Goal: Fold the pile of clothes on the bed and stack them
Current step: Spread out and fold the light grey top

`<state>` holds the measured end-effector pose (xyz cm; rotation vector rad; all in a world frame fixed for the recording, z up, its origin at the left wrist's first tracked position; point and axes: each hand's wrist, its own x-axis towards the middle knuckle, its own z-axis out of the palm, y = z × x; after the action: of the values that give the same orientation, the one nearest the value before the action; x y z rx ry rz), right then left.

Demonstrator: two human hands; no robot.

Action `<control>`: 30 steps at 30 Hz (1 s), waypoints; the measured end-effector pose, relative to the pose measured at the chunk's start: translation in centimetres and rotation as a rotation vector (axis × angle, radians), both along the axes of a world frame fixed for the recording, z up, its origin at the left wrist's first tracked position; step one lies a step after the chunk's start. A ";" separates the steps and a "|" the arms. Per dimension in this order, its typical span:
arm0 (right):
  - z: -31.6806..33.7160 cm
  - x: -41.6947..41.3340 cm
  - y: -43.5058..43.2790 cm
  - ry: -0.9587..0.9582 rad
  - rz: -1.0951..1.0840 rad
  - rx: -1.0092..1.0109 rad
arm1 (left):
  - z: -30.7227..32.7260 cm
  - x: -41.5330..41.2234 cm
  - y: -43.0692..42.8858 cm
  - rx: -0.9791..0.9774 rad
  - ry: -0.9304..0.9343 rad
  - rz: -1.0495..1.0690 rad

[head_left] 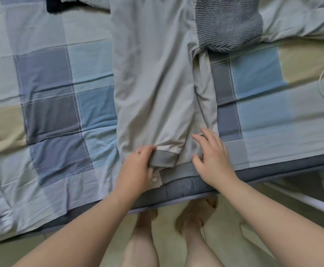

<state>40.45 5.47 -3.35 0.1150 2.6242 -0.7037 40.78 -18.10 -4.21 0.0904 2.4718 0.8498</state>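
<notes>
A bed spread with a checked quilt (51,78) in blues, greys and beige fills the view, its near edge above a pale floor where the person's bare feet (194,218) stand. A pale grey garment (153,74) lies lengthwise down the middle of the quilt, reaching from the far side to the near edge. The left hand (138,166) pinches the garment's blue-grey cuff (165,159), fingers curled round its left end. The right hand (213,160) lies near it on the garment's narrower right-hand panel, fingers (199,138) straight and spread, pressing the cloth flat and gripping nothing. The step appears to be squaring the lower end before a fold (the cloth looks thin and quick to crease). Done well, it would mean pinning the right panel down while the cuff is drawn taut and laid in line with the long edge, with wrinkles pushed out towards the far end. A ribbed grey knit piece (226,26) rests at the garment's far right; whether it belongs to the garment cannot be told. A dark item (55,5) lies at the far left.
</notes>
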 end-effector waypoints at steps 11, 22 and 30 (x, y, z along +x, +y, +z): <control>3.3 1.8 -7.5 -0.169 -0.024 -0.228 | 4.0 0.6 -2.3 0.093 -0.048 0.305; 8.2 -2.2 -5.5 -0.496 -0.794 -0.883 | 5.4 1.6 1.0 0.091 0.185 -0.082; 8.0 -3.2 0.7 -0.339 -0.705 -0.545 | 4.1 2.1 5.0 -0.117 0.301 -0.183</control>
<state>37.23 6.20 4.67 0.9278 1.9556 -1.4497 42.88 -13.07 -0.08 0.4243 2.7328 0.6517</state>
